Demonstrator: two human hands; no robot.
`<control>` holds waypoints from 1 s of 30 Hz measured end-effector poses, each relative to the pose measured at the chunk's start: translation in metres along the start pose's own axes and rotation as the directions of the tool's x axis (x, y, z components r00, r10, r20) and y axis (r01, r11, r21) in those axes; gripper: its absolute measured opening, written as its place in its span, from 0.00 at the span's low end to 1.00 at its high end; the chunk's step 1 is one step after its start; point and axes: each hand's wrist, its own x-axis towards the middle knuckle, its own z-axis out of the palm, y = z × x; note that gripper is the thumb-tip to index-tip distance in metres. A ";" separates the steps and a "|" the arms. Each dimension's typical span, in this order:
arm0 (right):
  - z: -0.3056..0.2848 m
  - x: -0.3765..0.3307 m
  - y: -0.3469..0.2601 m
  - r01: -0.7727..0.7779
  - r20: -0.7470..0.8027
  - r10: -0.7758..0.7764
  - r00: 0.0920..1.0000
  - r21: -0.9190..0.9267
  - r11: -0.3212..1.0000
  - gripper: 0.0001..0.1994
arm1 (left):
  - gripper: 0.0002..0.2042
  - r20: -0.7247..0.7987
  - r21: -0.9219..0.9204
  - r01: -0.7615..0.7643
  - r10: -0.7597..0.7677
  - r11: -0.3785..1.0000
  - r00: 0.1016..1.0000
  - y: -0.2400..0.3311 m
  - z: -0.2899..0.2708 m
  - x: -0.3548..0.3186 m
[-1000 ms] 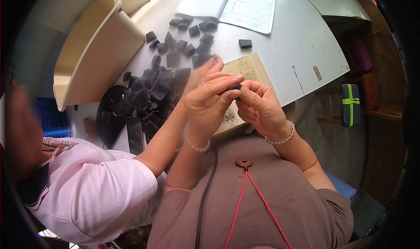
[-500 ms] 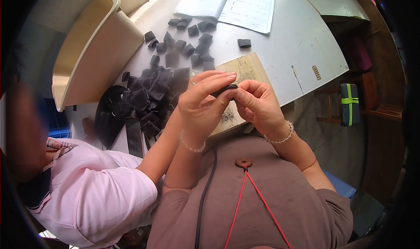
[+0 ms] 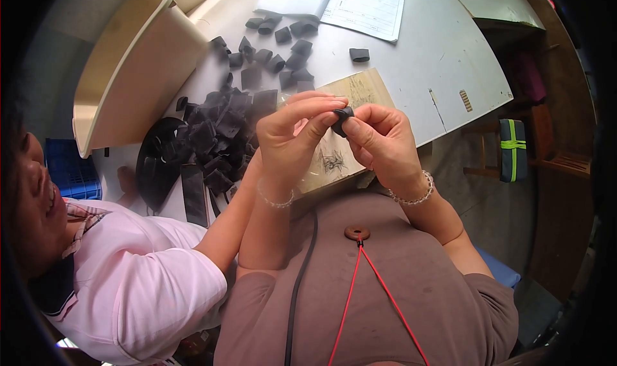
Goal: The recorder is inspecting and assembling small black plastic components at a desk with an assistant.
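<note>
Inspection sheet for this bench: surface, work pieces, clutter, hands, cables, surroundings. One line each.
Surface: white table, some dark marks; scribbled board beneath the hands.
Work pieces: small black piece held up; heap of black pieces at left, others scattered beyond; lone black piece past the board.
Clutter: open notebook at the far side.
Hands: left hand and right hand both pinch the held piece.
Cables: black cord down the wearer's front; ends not visible.
Surroundings: beige bin, blue crate and co-worker in pink at left; strapped bundle at right.
</note>
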 end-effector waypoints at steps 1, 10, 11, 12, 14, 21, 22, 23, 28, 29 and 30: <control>0.000 0.000 -0.001 0.015 0.021 -0.015 1.000 -0.006 1.000 0.07 | 0.10 0.035 0.092 -0.025 0.022 0.995 0.999 0.005 -0.001 0.001; -0.005 0.005 -0.002 0.054 0.061 -0.053 0.997 -0.023 0.998 0.08 | 0.09 0.223 0.482 -0.379 0.308 0.790 0.925 0.011 -0.003 0.022; -0.006 0.006 -0.002 0.033 0.070 -0.032 0.997 -0.021 0.999 0.08 | 0.08 0.181 0.416 -0.322 0.270 0.850 0.946 0.008 -0.005 0.020; -0.007 0.006 -0.002 0.013 0.079 -0.011 0.997 -0.020 1.000 0.08 | 0.08 0.143 0.343 -0.264 0.227 0.901 0.963 0.007 -0.005 0.019; -0.004 0.006 -0.005 -0.021 0.064 0.019 0.998 0.027 0.999 0.09 | 0.07 0.119 0.307 -0.220 0.192 0.926 0.974 0.010 -0.005 0.021; -0.012 0.009 -0.001 -0.232 0.156 0.185 0.970 0.385 0.893 0.08 | 0.07 0.173 0.412 -0.121 0.053 0.903 0.983 0.027 -0.003 0.027; -0.011 0.009 -0.002 -0.231 0.155 0.184 0.971 0.385 0.893 0.08 | 0.07 0.159 0.426 -0.073 0.004 0.902 0.987 0.028 -0.003 0.026; -0.009 0.008 -0.003 -0.238 0.161 0.187 0.969 0.411 0.880 0.07 | 0.07 0.159 0.427 -0.073 0.004 0.901 0.987 0.029 -0.003 0.025; -0.004 0.005 -0.011 -0.278 0.136 0.243 0.961 0.443 0.852 0.07 | 0.08 0.210 0.415 -0.159 0.076 0.896 0.975 0.028 -0.002 0.026; -0.006 0.005 -0.010 -0.306 0.194 0.244 0.950 0.428 0.850 0.07 | 0.08 0.211 0.415 -0.160 0.077 0.896 0.974 0.026 -0.003 0.026; -0.007 0.005 -0.010 -0.333 0.251 0.245 0.936 0.411 0.849 0.06 | 0.08 0.212 0.384 -0.186 0.109 0.905 0.971 0.021 -0.005 0.025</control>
